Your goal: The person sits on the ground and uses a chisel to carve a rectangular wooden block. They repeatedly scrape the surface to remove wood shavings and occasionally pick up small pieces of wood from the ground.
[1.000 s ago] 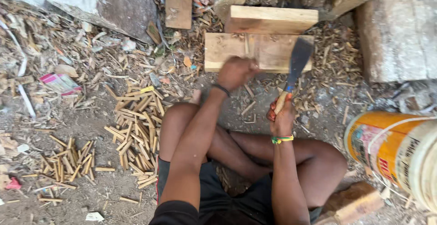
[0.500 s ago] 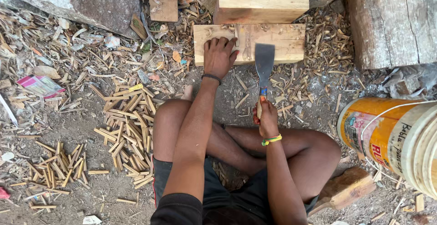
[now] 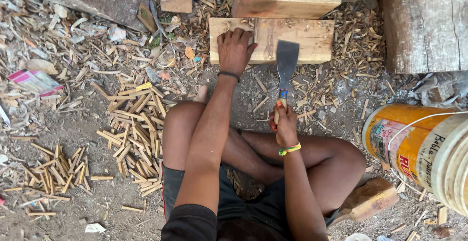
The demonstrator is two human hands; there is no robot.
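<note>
Chopping block (image 3: 302, 43) of pale wood, flat on the ground at far centre, under both hands.

Left hand (image 3: 235, 50) pressed on the left part of the block, fingers spread a little and laid flat on the wood, gripping nothing that can be seen. Right hand (image 3: 284, 123) closed tight around the handle of a broad flat blade (image 3: 286, 63), blade pointing far and its end just over the near edge of the block. Second plank (image 3: 285, 0) lying just beyond the block, touching it. Heap of split wooden sticks (image 3: 134, 129) on the ground at left, smaller heap (image 3: 56, 170) further left and nearer. Yellow bucket (image 3: 419, 148) on its side at right, near the knee. Shavings and chips scattered all around.
</note>
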